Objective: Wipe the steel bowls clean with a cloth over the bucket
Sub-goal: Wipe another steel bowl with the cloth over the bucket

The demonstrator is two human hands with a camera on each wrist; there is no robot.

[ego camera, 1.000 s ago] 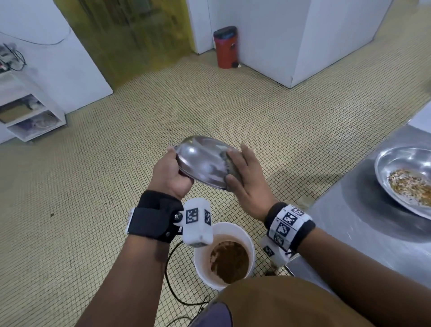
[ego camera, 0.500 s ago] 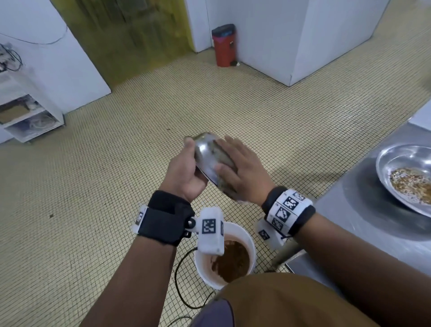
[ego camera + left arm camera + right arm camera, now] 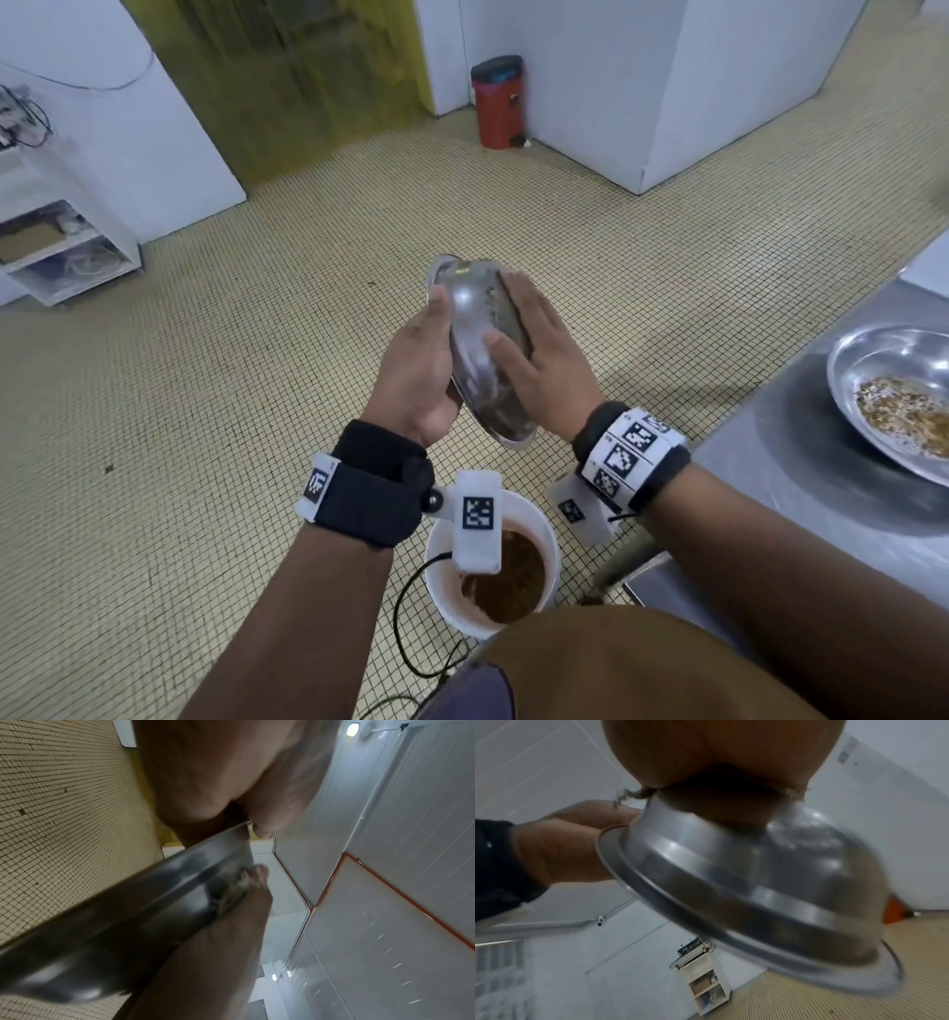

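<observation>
My left hand (image 3: 418,365) grips the rim of a steel bowl (image 3: 470,318) and holds it tilted on edge above the white bucket (image 3: 543,519), which holds brown slop. My right hand (image 3: 539,360) lies flat on the bowl's outer side, fingers spread, pressing a grey cloth (image 3: 508,318) against it. In the left wrist view the bowl (image 3: 123,923) runs diagonally, with the cloth (image 3: 231,892) squeezed under my right hand (image 3: 205,963). The right wrist view shows the bowl's underside (image 3: 757,882), my left hand (image 3: 559,850) on its rim, and the cloth's frayed edge (image 3: 628,795) under my palm.
A second steel bowl (image 3: 883,360) with food scraps sits on the steel counter (image 3: 770,488) at the right. A black cable (image 3: 405,616) trails on the tiled floor beside the bucket. A red bin (image 3: 498,103) and a white shelf unit (image 3: 67,246) stand farther off.
The bowl has turned from nearly face-on to standing on edge and has risen a little. My right hand has slid with the cloth across the bowl's outer side.
</observation>
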